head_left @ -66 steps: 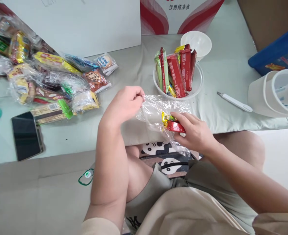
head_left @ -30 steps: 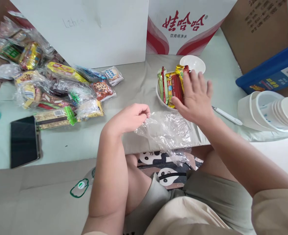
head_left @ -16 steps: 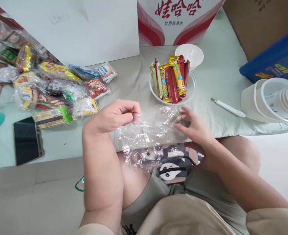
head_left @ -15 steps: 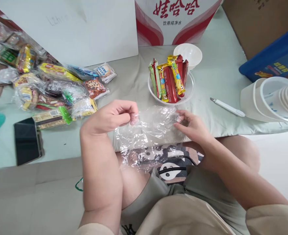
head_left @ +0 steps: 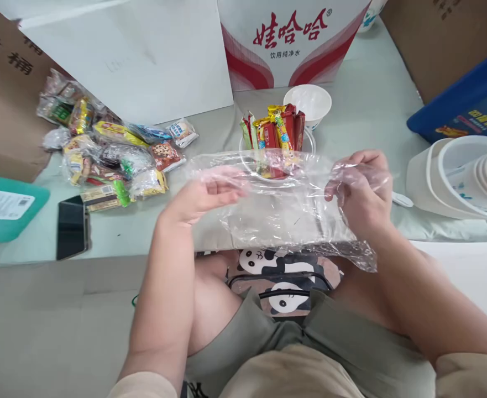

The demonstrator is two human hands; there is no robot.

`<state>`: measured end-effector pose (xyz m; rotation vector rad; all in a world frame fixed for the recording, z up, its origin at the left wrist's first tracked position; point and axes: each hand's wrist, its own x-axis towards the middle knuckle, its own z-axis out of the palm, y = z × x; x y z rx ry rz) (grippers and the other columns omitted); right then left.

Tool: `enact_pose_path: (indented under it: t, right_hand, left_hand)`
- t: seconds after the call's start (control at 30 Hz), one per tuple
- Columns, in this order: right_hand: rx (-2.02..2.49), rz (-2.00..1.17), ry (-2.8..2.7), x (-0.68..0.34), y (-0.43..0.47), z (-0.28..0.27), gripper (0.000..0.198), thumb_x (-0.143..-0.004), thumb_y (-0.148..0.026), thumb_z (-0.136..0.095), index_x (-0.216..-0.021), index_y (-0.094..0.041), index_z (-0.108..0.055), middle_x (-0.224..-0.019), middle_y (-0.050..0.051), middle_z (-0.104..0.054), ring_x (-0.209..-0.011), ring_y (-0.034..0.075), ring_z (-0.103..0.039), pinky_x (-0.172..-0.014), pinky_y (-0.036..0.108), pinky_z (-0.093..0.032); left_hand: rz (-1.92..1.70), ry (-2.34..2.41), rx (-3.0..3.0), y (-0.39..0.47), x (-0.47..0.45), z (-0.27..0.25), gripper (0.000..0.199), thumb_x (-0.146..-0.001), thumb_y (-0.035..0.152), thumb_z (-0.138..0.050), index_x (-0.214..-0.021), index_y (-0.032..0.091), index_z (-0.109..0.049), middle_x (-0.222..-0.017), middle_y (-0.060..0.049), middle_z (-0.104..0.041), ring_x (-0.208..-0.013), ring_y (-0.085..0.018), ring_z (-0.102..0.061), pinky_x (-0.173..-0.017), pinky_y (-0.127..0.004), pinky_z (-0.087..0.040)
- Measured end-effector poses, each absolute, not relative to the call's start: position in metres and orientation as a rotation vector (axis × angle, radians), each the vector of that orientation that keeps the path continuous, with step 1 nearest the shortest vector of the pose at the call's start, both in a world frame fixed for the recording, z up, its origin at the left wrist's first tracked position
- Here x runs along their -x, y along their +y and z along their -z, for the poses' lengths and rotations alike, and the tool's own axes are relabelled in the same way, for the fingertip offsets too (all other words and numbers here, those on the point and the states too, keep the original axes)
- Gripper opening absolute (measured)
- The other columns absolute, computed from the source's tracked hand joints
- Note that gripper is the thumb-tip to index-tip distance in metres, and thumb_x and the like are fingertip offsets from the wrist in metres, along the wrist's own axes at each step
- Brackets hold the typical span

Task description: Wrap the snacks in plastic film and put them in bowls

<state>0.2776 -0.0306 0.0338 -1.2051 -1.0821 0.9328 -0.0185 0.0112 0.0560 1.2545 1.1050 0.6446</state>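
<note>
A clear plastic bag [head_left: 284, 213] is stretched between my hands above the table's front edge. My left hand [head_left: 210, 190] grips its left side, fingers bent and partly seen through the film. On the right side, my right hand [head_left: 363, 185] is closed around the bag, with a loose corner hanging below the wrist. Just behind the film stands a clear round bowl [head_left: 313, 145] holding several upright wrapped snack bars [head_left: 282, 130], red, yellow and green. Part of the bowl shows through the plastic.
A white bowl [head_left: 309, 102] sits behind the bars, before a red-and-white carton [head_left: 291, 61]. Packaged snacks [head_left: 114, 157] and a phone [head_left: 72, 226] lie left. Tubs [head_left: 428, 177], a mostly hidden white-handled knife [head_left: 403, 199] and a blue container [head_left: 454, 105] are right; a green container [head_left: 31, 207] is far left.
The crumpled bag has been spread wider and raised, now overlapping the snack bowl from my view. My right hand has moved right and up. The camera view has shifted slightly.
</note>
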Motion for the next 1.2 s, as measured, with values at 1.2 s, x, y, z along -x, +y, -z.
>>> enact_pose_path:
  t: [1.2]
  right_hand:
    - [0.971, -0.670, -2.031, -0.342, -0.055, -0.030, 0.038, -0.085, 0.000, -0.055, -0.086, -0.029, -0.080, -0.122, 0.009, -0.061, -0.075, 0.013, -0.062, -0.064, 0.033, -0.055]
  left_hand:
    - [-1.123, 1.010, -0.980, 0.042, -0.001, -0.026, 0.047, -0.060, 0.023, -0.085, -0.102, 0.023, -0.064, -0.112, -0.002, -0.066, -0.086, -0.019, -0.076, -0.051, -0.020, -0.053]
